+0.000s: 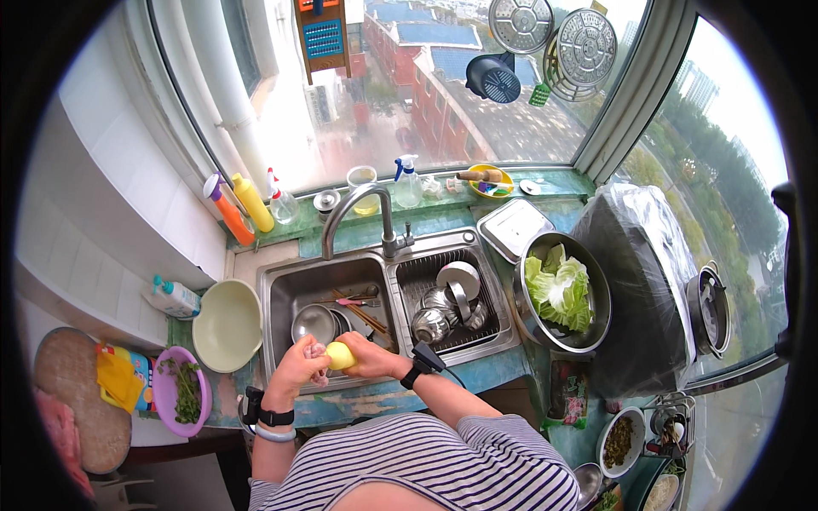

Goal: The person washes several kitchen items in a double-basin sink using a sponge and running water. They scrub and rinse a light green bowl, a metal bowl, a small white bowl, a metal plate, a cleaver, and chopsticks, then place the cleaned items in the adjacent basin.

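Note:
Over the front of the left sink basin (pixel 281 306), my left hand (pixel 293 365) grips a crumpled pinkish cloth or scrubber (pixel 317 378). My right hand (pixel 378 358) holds a smooth, rounded yellow object (pixel 340 356) against it; I cannot tell exactly what that object is. Below my hands, a metal bowl (pixel 313 322) and other dishes sit in the basin, partly hidden. Wooden chopsticks (pixel 369 317) and a pink-handled utensil (pixel 350 302) lie beside them. The curved faucet (pixel 358 191) stands behind the basin.
Metal bowls (pixel 431 326) fill the right-hand drying rack (pixel 409 281). Cabbage leaves (pixel 559 287) lie in a large steel pot (pixel 604 306) to the right. Leftward are a cream basin (pixel 227 326) and a purple basin (pixel 203 409) with greens. Spray bottles (pixel 408 185) line the sill.

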Tool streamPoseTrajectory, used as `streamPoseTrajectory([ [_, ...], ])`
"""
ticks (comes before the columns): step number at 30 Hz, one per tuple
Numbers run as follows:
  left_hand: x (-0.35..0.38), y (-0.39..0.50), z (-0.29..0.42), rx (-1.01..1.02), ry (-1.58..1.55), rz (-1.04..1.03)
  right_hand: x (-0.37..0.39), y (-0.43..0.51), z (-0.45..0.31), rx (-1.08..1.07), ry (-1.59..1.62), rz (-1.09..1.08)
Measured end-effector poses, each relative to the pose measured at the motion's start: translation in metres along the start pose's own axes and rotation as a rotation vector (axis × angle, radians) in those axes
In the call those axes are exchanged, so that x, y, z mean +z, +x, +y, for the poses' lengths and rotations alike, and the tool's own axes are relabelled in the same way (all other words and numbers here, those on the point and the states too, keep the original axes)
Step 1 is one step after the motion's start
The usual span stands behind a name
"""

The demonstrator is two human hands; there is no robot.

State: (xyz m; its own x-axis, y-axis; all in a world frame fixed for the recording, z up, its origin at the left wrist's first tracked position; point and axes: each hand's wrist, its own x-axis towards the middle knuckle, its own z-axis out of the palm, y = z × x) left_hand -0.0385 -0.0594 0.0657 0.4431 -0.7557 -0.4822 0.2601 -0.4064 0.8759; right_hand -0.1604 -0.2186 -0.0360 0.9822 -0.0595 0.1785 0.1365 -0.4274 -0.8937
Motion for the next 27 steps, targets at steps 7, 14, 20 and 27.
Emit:
streamPoseTrajectory([
  [7, 0.020, 0.010, -0.014, 0.362, 0.114, 0.249, -0.008, 0.003, 0.006, 0.124, 0.172, 0.023],
  [14, -0.027, 0.048, -0.064, 0.295, -1.109, 0.035, -0.026, 0.004, 0.000, 0.232, 0.480, 0.095],
  [20, -0.042, 0.069, -0.106, 0.224, -1.469, -0.043, -0.039, 0.014, -0.013, 0.313, 0.518, -0.009],
  [27, -0.048, 0.083, -0.114, 0.240, -1.411, 0.084, -0.027, 0.031, -0.021, 0.427, 0.235, -0.226],
])
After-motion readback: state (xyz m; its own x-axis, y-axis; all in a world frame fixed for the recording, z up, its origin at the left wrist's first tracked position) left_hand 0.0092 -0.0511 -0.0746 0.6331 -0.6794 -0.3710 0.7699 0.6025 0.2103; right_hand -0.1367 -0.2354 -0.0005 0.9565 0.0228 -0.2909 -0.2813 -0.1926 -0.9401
